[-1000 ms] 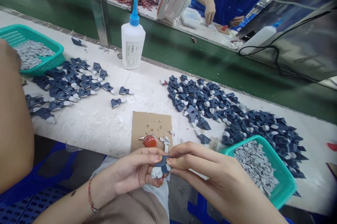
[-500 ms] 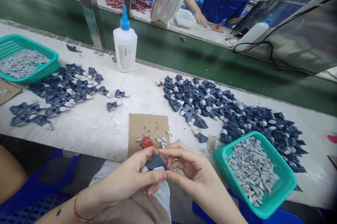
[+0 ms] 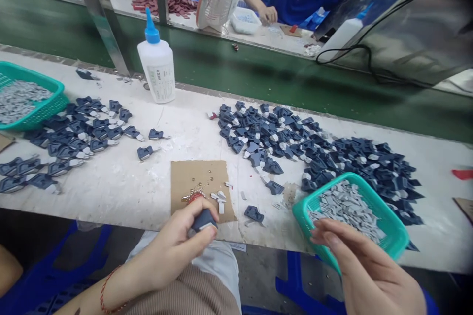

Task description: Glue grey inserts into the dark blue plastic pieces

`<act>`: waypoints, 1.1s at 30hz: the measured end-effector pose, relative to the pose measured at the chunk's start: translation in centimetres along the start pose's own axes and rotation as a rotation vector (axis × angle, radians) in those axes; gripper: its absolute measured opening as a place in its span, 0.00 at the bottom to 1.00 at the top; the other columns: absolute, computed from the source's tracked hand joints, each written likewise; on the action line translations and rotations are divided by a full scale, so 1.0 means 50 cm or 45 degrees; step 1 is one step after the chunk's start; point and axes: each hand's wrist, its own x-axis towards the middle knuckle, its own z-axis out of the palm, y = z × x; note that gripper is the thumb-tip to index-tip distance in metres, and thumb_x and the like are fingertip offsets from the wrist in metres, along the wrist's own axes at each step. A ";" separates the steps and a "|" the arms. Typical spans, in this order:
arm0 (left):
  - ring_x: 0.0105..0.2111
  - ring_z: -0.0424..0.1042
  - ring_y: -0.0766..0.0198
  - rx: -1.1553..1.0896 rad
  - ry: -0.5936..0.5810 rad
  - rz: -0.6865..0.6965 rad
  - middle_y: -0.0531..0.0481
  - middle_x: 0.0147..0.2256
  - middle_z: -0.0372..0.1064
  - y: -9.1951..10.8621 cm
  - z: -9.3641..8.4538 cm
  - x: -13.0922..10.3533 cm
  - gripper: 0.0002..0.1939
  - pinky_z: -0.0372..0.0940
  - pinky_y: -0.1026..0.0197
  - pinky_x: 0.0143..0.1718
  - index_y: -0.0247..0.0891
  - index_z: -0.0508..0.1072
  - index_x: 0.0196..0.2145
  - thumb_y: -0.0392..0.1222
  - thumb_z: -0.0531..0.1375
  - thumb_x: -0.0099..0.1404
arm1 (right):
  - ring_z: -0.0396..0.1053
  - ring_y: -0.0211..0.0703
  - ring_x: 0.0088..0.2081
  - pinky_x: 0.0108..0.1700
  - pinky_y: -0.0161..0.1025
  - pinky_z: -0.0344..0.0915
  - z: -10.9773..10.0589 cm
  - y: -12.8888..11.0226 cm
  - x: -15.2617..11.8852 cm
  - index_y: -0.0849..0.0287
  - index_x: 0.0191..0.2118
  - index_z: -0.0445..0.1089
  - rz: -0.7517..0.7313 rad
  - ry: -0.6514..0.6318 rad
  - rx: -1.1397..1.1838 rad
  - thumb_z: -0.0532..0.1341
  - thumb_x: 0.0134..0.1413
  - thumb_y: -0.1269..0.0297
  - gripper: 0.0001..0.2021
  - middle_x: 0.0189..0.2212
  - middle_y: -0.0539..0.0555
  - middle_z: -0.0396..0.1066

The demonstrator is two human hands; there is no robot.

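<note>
My left hand is closed around a dark blue plastic piece with a light grey edge, held low by the table's front edge. Behind it, a red round thing on a cardboard sheet is partly hidden by my fingers. Small metal rings and a few grey plastic bits lie on the same cardboard. My right hand is apart from the left, its stretched fingers over the near side of a green basket of small grey plastic parts. I see nothing in its fingers.
A big pile of dark blue pieces lies behind the basket. One loose piece sits right of the cardboard. At left are more pieces and another green basket. A white glue bottle stands behind. A co-worker's hand shows across the bench.
My right hand has left the piece in my left hand and moved right to the green basket. A loose dark blue piece now shows where that hand was. The view has shifted slightly.
</note>
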 end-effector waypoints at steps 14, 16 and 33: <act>0.35 0.66 0.58 1.218 0.662 0.296 0.50 0.34 0.65 0.027 -0.161 0.036 0.12 0.61 0.57 0.38 0.42 0.65 0.40 0.49 0.48 0.71 | 0.74 0.55 0.39 0.35 0.46 0.69 -0.055 0.059 0.174 0.56 0.41 0.75 -0.347 -0.383 -0.790 0.55 0.56 0.53 0.16 0.42 0.60 0.76; 0.43 0.68 0.52 1.437 0.645 0.357 0.44 0.43 0.68 0.022 -0.187 0.052 0.12 0.62 0.51 0.45 0.40 0.65 0.41 0.47 0.46 0.71 | 0.74 0.53 0.35 0.35 0.45 0.69 -0.040 0.054 0.187 0.56 0.37 0.76 -0.340 -0.406 -0.795 0.56 0.55 0.54 0.15 0.38 0.59 0.77; 0.50 0.67 0.50 1.904 0.411 0.717 0.39 0.48 0.70 0.072 -0.132 0.171 0.14 0.62 0.48 0.51 0.35 0.70 0.45 0.37 0.47 0.71 | 0.75 0.55 0.28 0.28 0.46 0.71 -0.027 0.050 0.207 0.53 0.26 0.74 -0.249 -0.456 -0.669 0.61 0.45 0.53 0.10 0.25 0.56 0.78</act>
